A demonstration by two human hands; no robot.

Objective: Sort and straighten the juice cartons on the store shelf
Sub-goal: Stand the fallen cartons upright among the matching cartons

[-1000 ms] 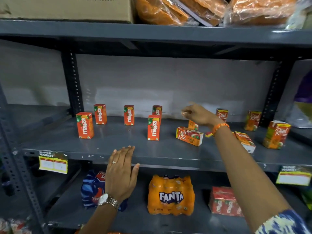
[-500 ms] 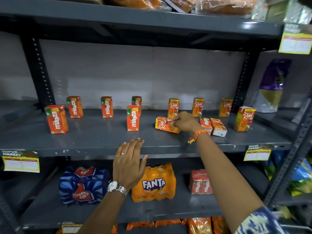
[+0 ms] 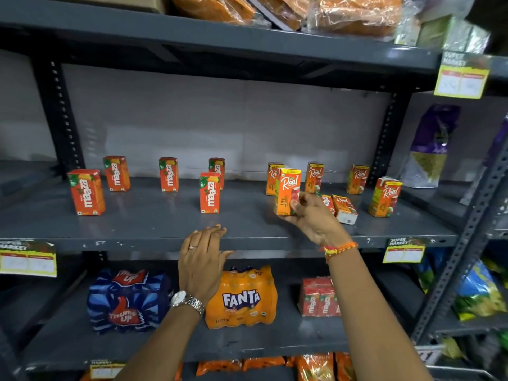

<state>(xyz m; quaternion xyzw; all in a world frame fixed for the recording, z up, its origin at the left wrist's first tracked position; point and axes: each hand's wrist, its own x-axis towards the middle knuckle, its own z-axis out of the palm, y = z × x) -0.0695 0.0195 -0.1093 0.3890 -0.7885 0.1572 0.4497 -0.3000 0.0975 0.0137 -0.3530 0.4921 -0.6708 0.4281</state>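
Observation:
My right hand (image 3: 312,215) grips an orange Real apple carton (image 3: 286,191) and holds it upright on the grey middle shelf (image 3: 165,224). Several more Real cartons stand behind and to the right, such as the one at the back (image 3: 314,177) and one at the far right (image 3: 384,197). Two cartons (image 3: 343,209) lie flat just right of my hand. Several red Maaza cartons stand on the left half, the nearest ones at the front left (image 3: 86,191) and centre (image 3: 209,192). My left hand (image 3: 202,259) rests open, its fingertips on the shelf's front edge.
Below sit a Thums Up pack (image 3: 127,301), a Fanta pack (image 3: 242,296) and a Maaza multipack (image 3: 319,296). Wrapped orange goods fill the top shelf (image 3: 220,34). A black upright post (image 3: 387,136) bounds the bay on the right, with bagged goods (image 3: 431,145) beyond it.
My right hand took hold of the Real carton that lay flat on the shelf and stood it upright. The view shifted right. My left hand stayed at the shelf edge.

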